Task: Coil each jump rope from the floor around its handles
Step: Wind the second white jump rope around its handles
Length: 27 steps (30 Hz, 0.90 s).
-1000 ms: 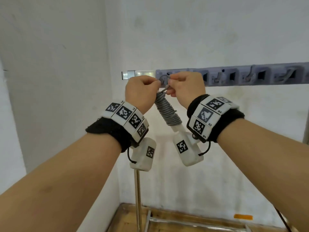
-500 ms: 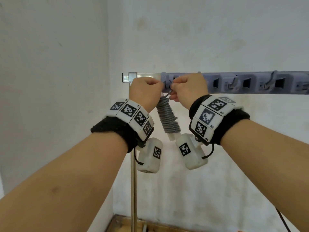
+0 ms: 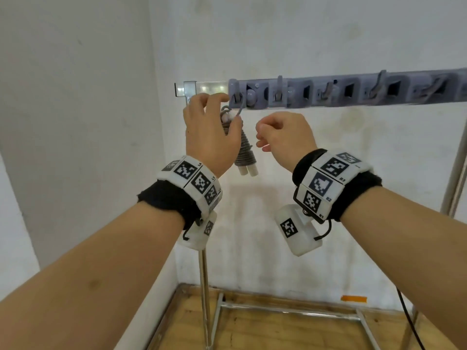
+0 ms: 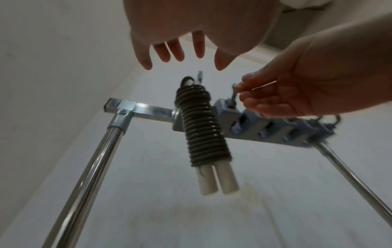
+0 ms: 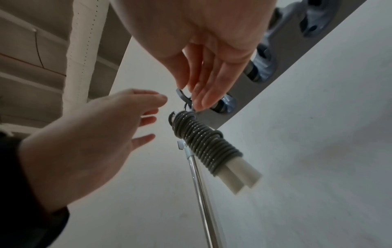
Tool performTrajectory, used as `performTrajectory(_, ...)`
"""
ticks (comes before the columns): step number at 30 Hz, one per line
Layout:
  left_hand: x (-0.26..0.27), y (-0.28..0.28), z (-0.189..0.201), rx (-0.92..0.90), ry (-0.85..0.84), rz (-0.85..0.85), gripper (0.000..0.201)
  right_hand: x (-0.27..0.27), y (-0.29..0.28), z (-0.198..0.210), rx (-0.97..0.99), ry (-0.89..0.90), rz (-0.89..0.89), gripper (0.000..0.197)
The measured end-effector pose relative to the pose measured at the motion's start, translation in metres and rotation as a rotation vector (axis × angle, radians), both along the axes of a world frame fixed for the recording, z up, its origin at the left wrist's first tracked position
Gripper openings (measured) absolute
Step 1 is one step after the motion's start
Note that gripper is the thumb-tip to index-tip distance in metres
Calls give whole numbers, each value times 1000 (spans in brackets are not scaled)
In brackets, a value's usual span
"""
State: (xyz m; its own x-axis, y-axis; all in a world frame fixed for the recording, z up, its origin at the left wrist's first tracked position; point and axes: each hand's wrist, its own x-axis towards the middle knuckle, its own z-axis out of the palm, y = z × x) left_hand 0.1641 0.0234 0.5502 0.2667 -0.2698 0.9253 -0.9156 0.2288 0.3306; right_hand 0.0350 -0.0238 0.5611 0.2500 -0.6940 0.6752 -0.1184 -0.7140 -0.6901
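A grey jump rope [image 3: 246,152] is coiled tightly round its two white handles [image 3: 249,170] and hangs by a loop from the leftmost hook of a grey hook rail [image 3: 328,93]. My left hand [image 3: 212,132] hovers in front of the bundle's top with spread fingers and holds nothing. To the right and a little lower, my right hand [image 3: 280,137] is relaxed and empty. The left wrist view shows the rope [image 4: 201,125] hanging free below my left fingertips [image 4: 182,53]. In the right wrist view the right fingertips [image 5: 199,99] are next to the hook above the rope [image 5: 207,146].
The rail sits on a metal rack with a chrome post [image 3: 204,286] at the left and another [image 3: 454,178] at the right. Several empty hooks run rightward along the rail. A white wall is close behind. Below is a wooden floor [image 3: 278,332] with a black cable [image 3: 409,322].
Both hands pinched the rope's loop at the hook before. Now they have let go, the bundle hangs by itself, and the right hand has dropped down and to the right.
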Motion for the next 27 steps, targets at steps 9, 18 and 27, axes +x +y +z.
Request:
performTrajectory(9, -75, 41, -120, 495, -164, -267, 7, -108, 28, -128, 146, 218, -51, 16)
performTrajectory(18, -112, 36, -289, 1030, -290, -388, 7, -178, 23, -299, 375, 506, -71, 10)
performTrajectory(27, -127, 1, -465, 1436, -262, -477, 22, -174, 5, -485, 661, 1224, 100, 15)
